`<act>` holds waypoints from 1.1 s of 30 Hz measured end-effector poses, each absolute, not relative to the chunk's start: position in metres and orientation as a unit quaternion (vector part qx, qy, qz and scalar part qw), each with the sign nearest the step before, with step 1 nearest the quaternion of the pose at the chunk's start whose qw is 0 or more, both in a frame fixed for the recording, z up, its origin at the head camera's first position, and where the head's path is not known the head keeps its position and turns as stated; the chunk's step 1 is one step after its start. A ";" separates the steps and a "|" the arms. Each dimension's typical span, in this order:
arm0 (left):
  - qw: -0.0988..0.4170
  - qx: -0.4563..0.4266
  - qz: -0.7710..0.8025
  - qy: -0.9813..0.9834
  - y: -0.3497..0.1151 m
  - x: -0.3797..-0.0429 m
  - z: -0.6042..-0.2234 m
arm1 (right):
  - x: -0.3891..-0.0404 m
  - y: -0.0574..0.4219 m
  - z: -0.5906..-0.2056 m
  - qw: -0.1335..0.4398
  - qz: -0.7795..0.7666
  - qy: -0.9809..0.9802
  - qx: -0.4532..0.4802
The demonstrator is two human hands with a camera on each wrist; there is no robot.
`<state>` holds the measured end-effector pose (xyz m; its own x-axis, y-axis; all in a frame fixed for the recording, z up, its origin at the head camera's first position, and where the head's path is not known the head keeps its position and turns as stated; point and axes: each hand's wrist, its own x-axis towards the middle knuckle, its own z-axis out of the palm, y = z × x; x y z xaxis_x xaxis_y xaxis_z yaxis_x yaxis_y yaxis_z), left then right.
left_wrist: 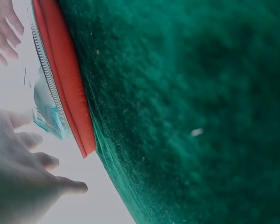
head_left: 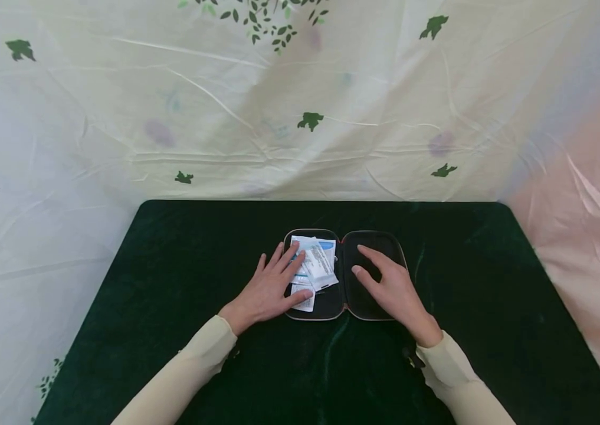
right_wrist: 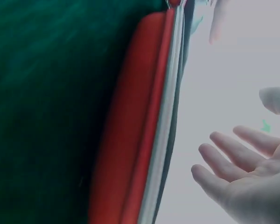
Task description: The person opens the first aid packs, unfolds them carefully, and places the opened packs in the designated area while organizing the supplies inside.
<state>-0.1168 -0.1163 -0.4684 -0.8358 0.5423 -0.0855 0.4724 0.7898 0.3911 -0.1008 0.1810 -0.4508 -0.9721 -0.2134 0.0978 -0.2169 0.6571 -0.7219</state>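
Packets (head_left: 321, 267) lie in the case (head_left: 328, 305), partly under the left hand (head_left: 269, 289), fingers spread — the right hand (head_left: 394, 290), relaxed, hovers over the other half — both empty.

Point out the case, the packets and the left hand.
Case (head_left: 358, 302): head view, on the bare dark lining of its right half.
Packets (head_left: 321, 267): head view, on the face of the packet lying on top.
Left hand (head_left: 268, 290): head view, on the back of the hand.
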 end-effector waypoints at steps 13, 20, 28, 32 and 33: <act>0.078 0.291 0.169 0.938 -0.120 -0.110 -0.465 | -0.125 0.143 -0.458 -0.028 0.396 -0.904 0.158; 0.082 0.290 0.172 0.938 -0.123 -0.107 -0.466 | -0.133 0.133 -0.460 -0.048 0.378 -0.911 0.161; 0.103 0.284 0.172 0.937 -0.123 -0.107 -0.469 | -0.137 0.126 -0.459 -0.069 0.334 -0.928 0.152; 0.121 0.283 0.172 0.936 -0.123 -0.107 -0.469 | -0.138 0.122 -0.461 -0.059 0.324 -0.931 0.160; 0.124 0.284 0.172 0.935 -0.123 -0.107 -0.469 | -0.138 0.121 -0.461 -0.055 0.324 -0.930 0.163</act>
<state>-0.1070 -0.1232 -0.4694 -0.8083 0.5731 -0.1347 0.4878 0.7801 0.3917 -0.1382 0.1212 -0.4610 -0.9406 -0.3396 0.0035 -0.2684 0.7370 -0.6203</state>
